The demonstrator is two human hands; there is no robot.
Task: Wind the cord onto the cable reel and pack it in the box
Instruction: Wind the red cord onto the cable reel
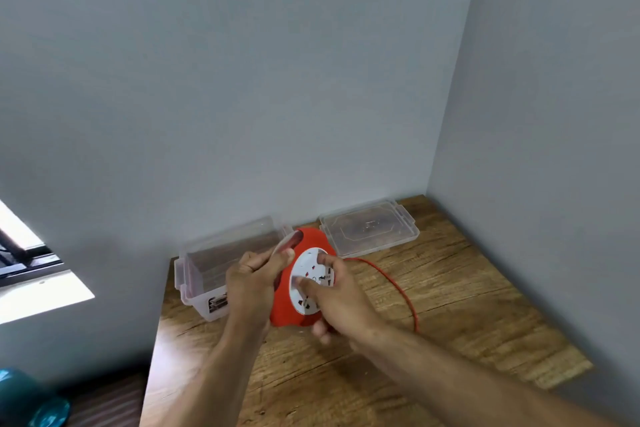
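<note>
The left hand [251, 282] is gripping the red cable reel [301, 279] by its rim, holding it tilted above the surface [450, 305] so the right hand [337, 298], fingers pressing the white socket face, can probably be turning it. Loose cord [398, 288] is trailing toward 3 o'clock. The open box [207, 263] is waiting at 9 o'clock, its lid [369, 227] at 1 o'clock beside the wall.

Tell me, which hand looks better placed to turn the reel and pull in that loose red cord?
Probably the right hand: its fingers rest on the white socket face of the red cable reel, and the loose red cord trails on its side. The left hand grips the reel's edge, steadying it.
</note>
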